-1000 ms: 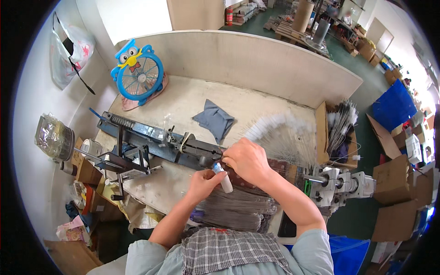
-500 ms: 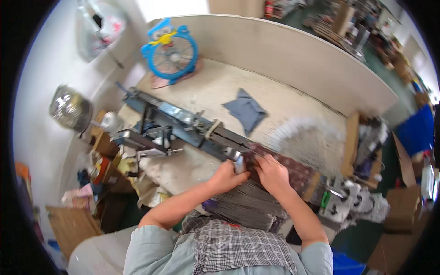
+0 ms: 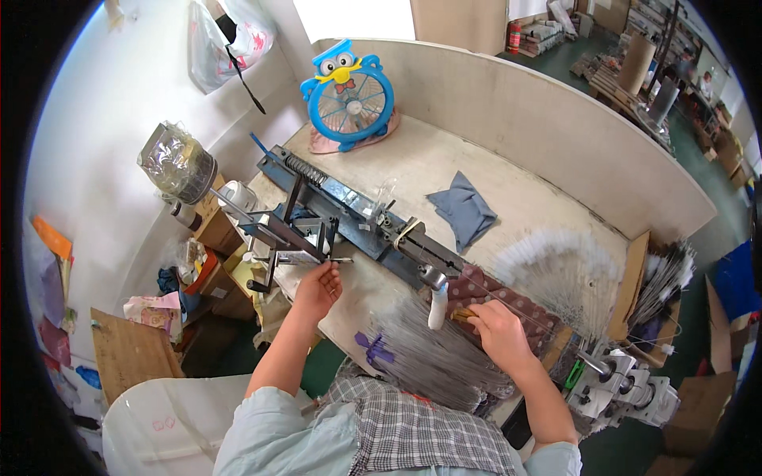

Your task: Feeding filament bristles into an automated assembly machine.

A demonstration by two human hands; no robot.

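My left hand (image 3: 319,290) is at the near end of the metal frame on the bench. Its fingertips are pinched together just under the tip of a thin metal rod (image 3: 341,260); what they hold, if anything, is too small to make out. My right hand (image 3: 502,330) is closed on a small brass-coloured piece (image 3: 463,315), over a brown dotted cloth (image 3: 496,295). Left of that piece is a white-handled crank (image 3: 437,305) on the long metal bench device (image 3: 361,230). Below both hands spreads a sheaf of fine grey wires (image 3: 421,349), with a purple tie (image 3: 376,349) at its left.
A blue cartoon fan (image 3: 352,103) stands at the back, and a grey cloth (image 3: 463,210) lies mid-table. Pale fanned wires (image 3: 556,266) spread at the right, beside a cardboard box (image 3: 631,278) of wires. A small machine (image 3: 627,389) sits at the right edge. A panel (image 3: 516,111) borders the table.
My left hand has moved left, away from the crank, to the rod tip. My right hand has shifted slightly right and down, showing the brass-coloured piece. The view has swung left.
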